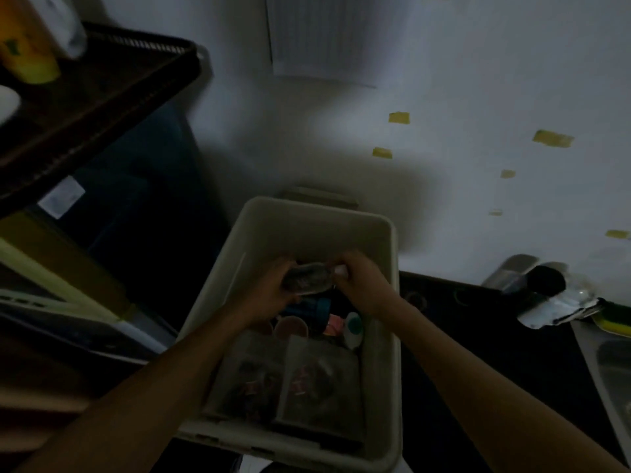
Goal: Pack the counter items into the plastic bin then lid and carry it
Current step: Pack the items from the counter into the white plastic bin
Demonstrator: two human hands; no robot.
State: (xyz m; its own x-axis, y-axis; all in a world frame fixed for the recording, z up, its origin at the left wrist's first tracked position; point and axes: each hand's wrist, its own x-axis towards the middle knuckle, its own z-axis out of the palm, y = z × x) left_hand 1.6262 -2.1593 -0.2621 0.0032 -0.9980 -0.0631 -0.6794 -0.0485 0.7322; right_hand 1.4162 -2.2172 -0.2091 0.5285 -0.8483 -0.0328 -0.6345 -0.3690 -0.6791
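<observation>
Left hand point(269, 293): over the middle of the plastic bin point(307, 230), fingers curled round the left end of a small clear packet point(307, 278). Packet: held above the bin's open interior, long axis left to right, spanning both hands, neither nearer. Soft, translucent, dark contents; detail blurred. Right hand point(362, 285): over the bin's middle, pinching the right end. Likely next: straight down into the bin.
</observation>
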